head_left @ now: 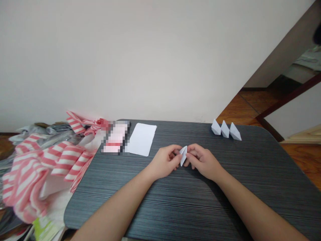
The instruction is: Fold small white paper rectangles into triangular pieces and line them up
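Over the middle of the dark table, a small folded white paper boat (184, 156) is pinched between my two hands. My left hand (167, 161) grips its left side, thumb in front and fingers curled behind. From the right, my right hand (201, 160) holds the other side in the same way. Three similar folded paper boats (225, 129) stand in a row at the table's back right. To the left of my hands lies a stack of white paper sheets (142, 139), flat on the table.
The dark wood-grain table (160, 207) has rounded corners and its back edge is by a pale wall (140, 60). A pixelated flat item (115, 137) lies left of the paper. Red-and-white striped cloth (32, 177) is heaped beyond the left edge. Wooden floor (301, 160) shows at the right.
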